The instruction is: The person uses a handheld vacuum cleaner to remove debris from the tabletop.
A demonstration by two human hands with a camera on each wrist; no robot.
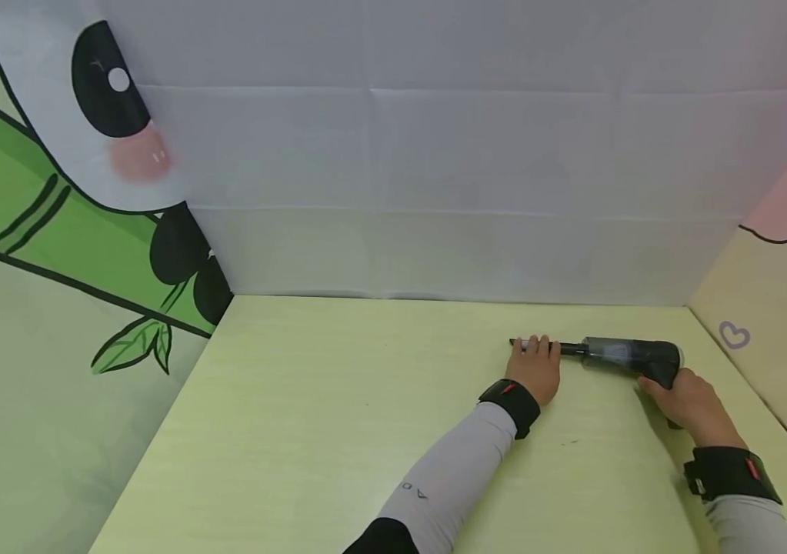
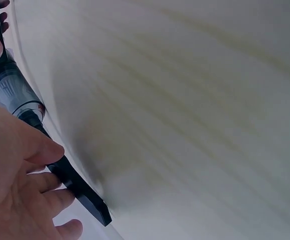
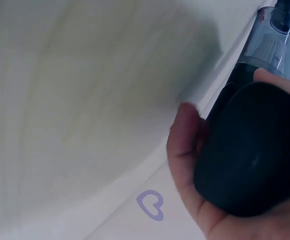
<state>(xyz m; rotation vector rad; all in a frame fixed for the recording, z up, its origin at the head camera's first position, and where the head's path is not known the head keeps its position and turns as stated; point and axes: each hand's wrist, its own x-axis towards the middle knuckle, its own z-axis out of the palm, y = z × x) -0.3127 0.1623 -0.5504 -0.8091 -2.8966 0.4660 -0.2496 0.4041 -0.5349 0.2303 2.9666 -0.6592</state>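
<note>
A black handheld vacuum cleaner (image 1: 631, 354) with a clear dust cup (image 2: 14, 90) lies across the right part of the table, its narrow black nozzle (image 2: 79, 187) pointing left. My right hand (image 1: 687, 404) grips its handle (image 3: 255, 155), fingers wrapped around it in the right wrist view. At the other end my left hand (image 1: 535, 373) pinches the nozzle between thumb and fingers; the tip sticks out past them in the left wrist view. Both wrists wear black bands.
The pale yellow tabletop (image 1: 296, 431) meets a grey-white back panel (image 1: 435, 192). A right side panel (image 1: 781, 323) bears a purple heart (image 1: 735, 335), close to the right hand. On the left stands a panel printed with green bamboo (image 1: 75, 208).
</note>
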